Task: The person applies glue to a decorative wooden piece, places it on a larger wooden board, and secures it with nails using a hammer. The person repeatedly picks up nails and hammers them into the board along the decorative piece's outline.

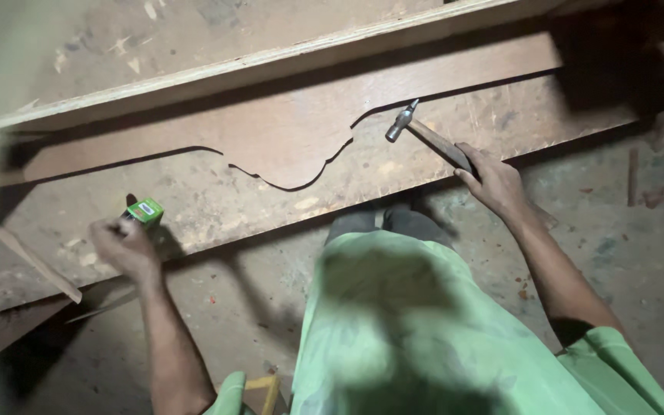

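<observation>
Fingers of right hand (pixel 495 183) grip hammer (pixel 424 135); left hand (pixel 123 244) apparently clasps green box (pixel 144 210).

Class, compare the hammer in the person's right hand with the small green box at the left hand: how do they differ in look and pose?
The wooden-handled hammer with grey metal head is long and slim; the small green box is short and blocky. The hammer lies aslant, its handle gripped by the right hand; the box is at the fingertips of the left hand. Both are over the scroll-cut wooden board.
</observation>
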